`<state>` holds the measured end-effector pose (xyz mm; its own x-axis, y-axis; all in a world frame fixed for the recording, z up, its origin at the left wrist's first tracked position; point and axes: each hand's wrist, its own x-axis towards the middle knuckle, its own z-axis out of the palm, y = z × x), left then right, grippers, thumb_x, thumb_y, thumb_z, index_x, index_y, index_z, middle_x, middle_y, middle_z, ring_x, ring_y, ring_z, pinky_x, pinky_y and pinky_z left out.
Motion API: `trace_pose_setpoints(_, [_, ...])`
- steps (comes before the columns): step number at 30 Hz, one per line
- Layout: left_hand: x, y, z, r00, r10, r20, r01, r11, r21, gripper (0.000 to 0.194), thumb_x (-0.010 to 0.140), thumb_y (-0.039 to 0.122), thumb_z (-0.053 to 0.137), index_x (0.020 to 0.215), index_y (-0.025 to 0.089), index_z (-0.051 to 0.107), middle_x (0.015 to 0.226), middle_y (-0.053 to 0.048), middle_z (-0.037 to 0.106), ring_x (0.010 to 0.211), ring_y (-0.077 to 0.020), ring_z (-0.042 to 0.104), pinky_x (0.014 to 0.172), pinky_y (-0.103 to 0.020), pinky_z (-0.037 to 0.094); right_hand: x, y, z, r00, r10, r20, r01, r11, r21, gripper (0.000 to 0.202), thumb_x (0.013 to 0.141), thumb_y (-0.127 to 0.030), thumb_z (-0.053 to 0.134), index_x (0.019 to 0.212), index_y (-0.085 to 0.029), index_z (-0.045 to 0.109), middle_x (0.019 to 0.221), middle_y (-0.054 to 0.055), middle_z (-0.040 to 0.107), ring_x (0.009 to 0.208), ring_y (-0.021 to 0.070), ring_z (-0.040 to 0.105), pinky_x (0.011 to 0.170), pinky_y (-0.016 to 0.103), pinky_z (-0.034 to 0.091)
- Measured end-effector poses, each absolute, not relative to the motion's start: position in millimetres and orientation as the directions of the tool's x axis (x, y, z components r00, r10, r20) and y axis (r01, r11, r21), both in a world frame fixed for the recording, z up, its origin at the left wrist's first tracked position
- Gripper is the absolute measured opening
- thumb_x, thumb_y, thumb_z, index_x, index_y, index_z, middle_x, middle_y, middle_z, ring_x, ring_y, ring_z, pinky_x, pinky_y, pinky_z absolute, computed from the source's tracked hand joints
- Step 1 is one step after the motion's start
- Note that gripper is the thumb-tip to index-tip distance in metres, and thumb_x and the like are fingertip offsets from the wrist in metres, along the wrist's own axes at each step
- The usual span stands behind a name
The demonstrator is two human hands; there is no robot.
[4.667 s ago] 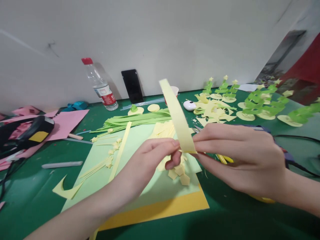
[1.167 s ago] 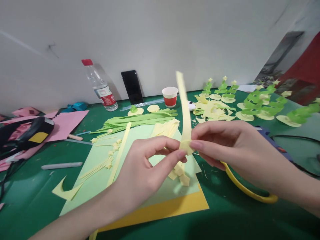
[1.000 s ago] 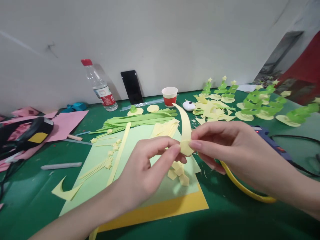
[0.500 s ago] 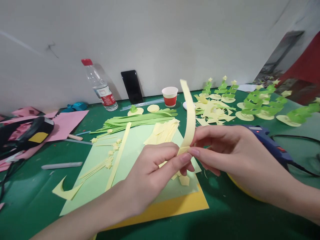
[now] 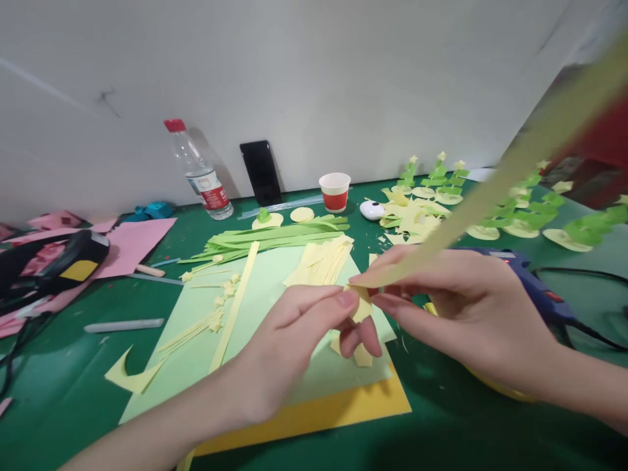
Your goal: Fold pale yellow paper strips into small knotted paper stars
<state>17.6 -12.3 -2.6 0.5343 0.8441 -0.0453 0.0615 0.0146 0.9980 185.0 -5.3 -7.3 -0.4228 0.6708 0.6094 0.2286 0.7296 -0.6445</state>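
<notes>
I see the left hand [image 5: 307, 327] pinching the folded end of the pale yellow strip [image 5: 454, 232] above the light green sheet [image 5: 262, 284]. The right hand [image 5: 461, 304] has its thumb and fingers narrowly apart beside it; overlap keeps me from telling whether they grip. The blurred tail crosses before the green paper curls [image 5: 537, 212], and the right hand partly covers a blue corded tool [image 5: 540, 288].
</notes>
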Motion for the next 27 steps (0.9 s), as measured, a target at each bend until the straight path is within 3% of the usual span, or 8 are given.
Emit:
trace_pose_setpoints(4, [18, -7, -5, 0.569, 0.813, -0.125, -0.067, 0.198, 0.978, 0.039, 0.084, 0.023, 0.039, 0.052, 0.015, 0.059, 0.052, 0.0, 0.048, 0.06, -0.0142, 0.054, 0.066, -0.024, 0.046, 189, -2, -11, -0.431, 0.602, 0.672, 0.369, 0.797, -0.478, 0.02, 0.079, -0.007, 0.052, 0.081, -0.016, 0.069, 0.074, 0.003, 0.069, 0.06, 0.0104, 0.062, 0.046, 0.016, 0.049])
trace_pose_setpoints(9, [21, -6, -4, 0.62, 0.748, -0.238, -0.164, 0.42, 0.893, 0.032, 0.074, 0.021, 0.046, 0.044, 0.014, 0.054, 0.044, 0.002, 0.037, 0.046, -0.0135, 0.05, 0.055, -0.026, 0.048, 191, 2, -17, -0.505, 0.413, 0.757, 0.368, 0.897, -0.244, 0.017, 0.084, -0.006, 0.05, 0.084, -0.015, 0.064, 0.074, 0.004, 0.07, 0.065, 0.0096, 0.064, 0.054, 0.017, 0.05])
trace_pose_setpoints(15, [23, -12, -3, 0.589, 0.746, -0.31, -0.143, 0.474, 0.869, 0.034, 0.077, 0.025, 0.038, 0.045, 0.017, 0.045, 0.045, 0.002, 0.032, 0.044, -0.0124, 0.037, 0.049, -0.035, 0.052, 193, 3, -21, -0.553, 0.318, 0.77, 0.394, 0.914, -0.095, 0.019, 0.086, -0.005, 0.046, 0.084, -0.015, 0.062, 0.071, 0.005, 0.07, 0.062, 0.0104, 0.064, 0.047, 0.02, 0.044])
trace_pose_setpoints(17, [21, -10, -6, 0.558, 0.78, -0.283, -0.086, 0.394, 0.915, 0.036, 0.08, 0.028, 0.033, 0.048, 0.017, 0.047, 0.047, 0.002, 0.033, 0.046, -0.014, 0.041, 0.052, -0.038, 0.052, 192, 3, -19, -0.519, 0.37, 0.77, 0.413, 0.898, -0.154, 0.019, 0.085, -0.006, 0.048, 0.08, -0.015, 0.063, 0.069, 0.004, 0.069, 0.059, 0.0106, 0.063, 0.047, 0.02, 0.044])
trace_pose_setpoints(20, [18, -4, -8, 0.464, 0.868, -0.178, -0.037, 0.22, 0.975, 0.031, 0.083, 0.026, 0.035, 0.061, 0.017, 0.054, 0.054, 0.002, 0.043, 0.058, -0.0142, 0.046, 0.064, -0.03, 0.051, 189, 1, -13, -0.426, 0.573, 0.7, 0.415, 0.811, -0.412, 0.019, 0.079, -0.006, 0.05, 0.068, -0.017, 0.061, 0.06, 0.001, 0.065, 0.05, 0.0087, 0.057, 0.045, 0.018, 0.044])
trace_pose_setpoints(22, [15, -1, -9, 0.379, 0.924, -0.058, 0.002, 0.062, 0.998, 0.022, 0.083, 0.016, 0.039, 0.073, 0.02, 0.058, 0.066, 0.003, 0.052, 0.07, -0.0123, 0.05, 0.073, -0.022, 0.048, 187, 0, -8, -0.388, 0.728, 0.565, 0.388, 0.685, -0.616, 0.019, 0.074, -0.006, 0.051, 0.062, -0.017, 0.06, 0.057, -0.001, 0.062, 0.046, 0.0076, 0.053, 0.043, 0.016, 0.043])
trace_pose_setpoints(24, [13, -1, -7, 0.347, 0.933, 0.098, 0.096, -0.139, 0.986, 0.027, 0.078, 0.004, 0.038, 0.08, 0.021, 0.059, 0.075, 0.004, 0.057, 0.078, -0.0102, 0.053, 0.077, -0.018, 0.045, 187, 1, -5, -0.373, 0.843, 0.388, 0.356, 0.516, -0.779, 0.017, 0.072, -0.01, 0.052, 0.059, -0.018, 0.061, 0.053, -0.002, 0.06, 0.043, 0.0071, 0.05, 0.039, 0.015, 0.041])
trace_pose_setpoints(27, [14, -3, -3, 0.372, 0.9, 0.226, 0.237, -0.328, 0.915, 0.035, 0.069, -0.004, 0.034, 0.074, 0.02, 0.06, 0.076, 0.004, 0.061, 0.075, -0.0096, 0.058, 0.07, -0.016, 0.046, 188, 3, -3, -0.388, 0.91, 0.143, 0.315, 0.277, -0.908, 0.012, 0.071, -0.017, 0.057, 0.06, -0.018, 0.062, 0.047, -0.005, 0.052, 0.038, 0.0056, 0.045, 0.033, 0.014, 0.034])
